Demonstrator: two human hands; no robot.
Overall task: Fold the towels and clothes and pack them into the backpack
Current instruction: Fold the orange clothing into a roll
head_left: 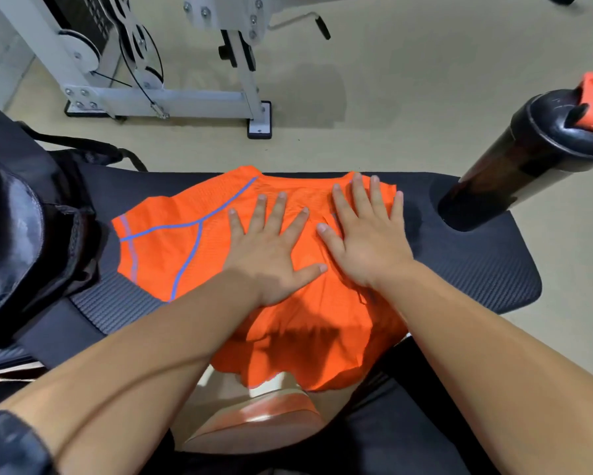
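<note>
An orange shirt (pixel 171 241) with blue seam lines lies spread on the black padded bench (pixel 476 265), its near hem hanging over the bench edge toward me. My left hand (pixel 271 255) lies flat on the middle of the shirt with the fingers spread. My right hand (pixel 367 234) presses flat on the shirt's right part, fingers straight and reaching its far edge. The black backpack (pixel 20 228) sits at the left end of the bench, touching the shirt's sleeve side.
A dark shaker bottle (pixel 528 159) with an orange cap stands at the bench's right end. A white gym machine frame (pixel 171 97) stands on the beige floor beyond the bench. A backpack strap (pixel 82 145) trails off the far left edge.
</note>
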